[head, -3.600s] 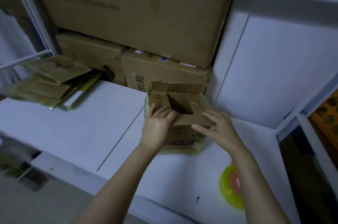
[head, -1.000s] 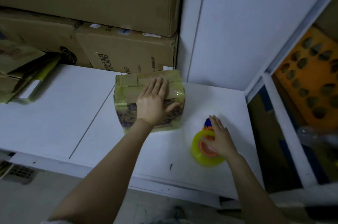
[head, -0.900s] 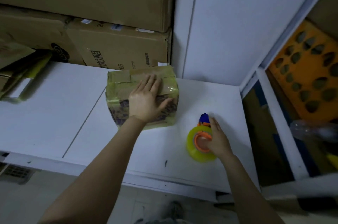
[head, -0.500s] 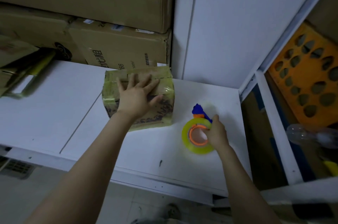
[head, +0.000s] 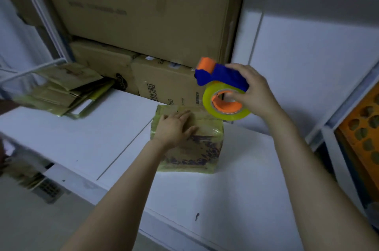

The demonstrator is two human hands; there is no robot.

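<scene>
The fingers (head: 241,69) of the right hand (head: 255,95) grasp the blue handle of the tape dispenser (head: 222,79), with the thumb tucked into the orange core of its roll. That is what has changed. Half a second ago the dispenser lay on the shelf board (head: 235,189) with this hand just closing on it; now it is lifted clear and hangs in the air. Below it and to the left, the left hand (head: 174,127) lies flat with its fingers (head: 184,114) straight and loose. As before, it presses down the closed top flaps of the small box (head: 192,144), which stands on the board directly under that palm. With the flaps held shut and the tape in hand, sealing the top seam is probably the next step; no tape has met the box yet. Counting outward from the fingers, there is one dispenser carrying one roll and one small box. Beyond the fingertips at the back are three large cartons (head: 143,21). Far out past the left hand lies one heap of flattened cardboard (head: 61,88), and beyond the right wrist sits one orange tray (head: 365,127).
</scene>
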